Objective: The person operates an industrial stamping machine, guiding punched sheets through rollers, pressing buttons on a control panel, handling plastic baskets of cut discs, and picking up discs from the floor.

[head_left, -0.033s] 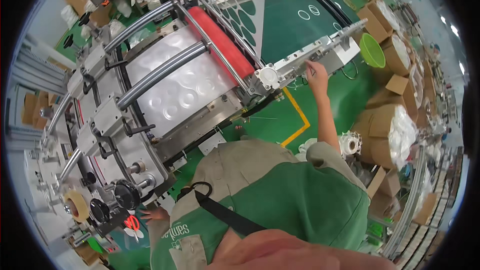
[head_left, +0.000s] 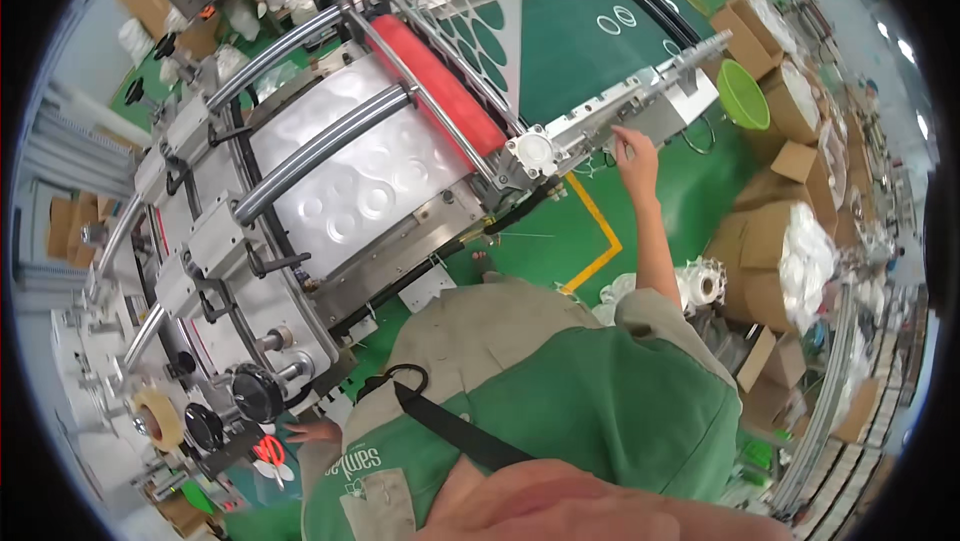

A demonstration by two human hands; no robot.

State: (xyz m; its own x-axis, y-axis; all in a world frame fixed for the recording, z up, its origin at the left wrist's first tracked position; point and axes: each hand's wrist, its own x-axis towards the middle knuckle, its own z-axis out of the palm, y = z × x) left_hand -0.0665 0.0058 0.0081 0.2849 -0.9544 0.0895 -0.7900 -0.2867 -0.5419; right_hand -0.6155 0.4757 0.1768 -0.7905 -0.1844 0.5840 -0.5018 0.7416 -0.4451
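Note:
My right hand reaches out beside the metal side rail of a conveyor. Its thumb and fingers are closed in a pinch, and whatever they may hold is too small to make out. A green conveyor belt with several thin white rings runs on the far side of that rail. At the lower left my left hand has its fingers stretched out and apart, with nothing visible in them. Orange-handled scissors lie close to its fingertips. My sleeve partly hides this hand.
A large machine with steel bars, a red roller and black knobs fills the left. Perforated white film rises over the belt. Cardboard boxes and a green basket stand at right. Yellow tape marks the floor.
The whole view has shifted very slightly. Both hands keep nearly the same places and shapes.

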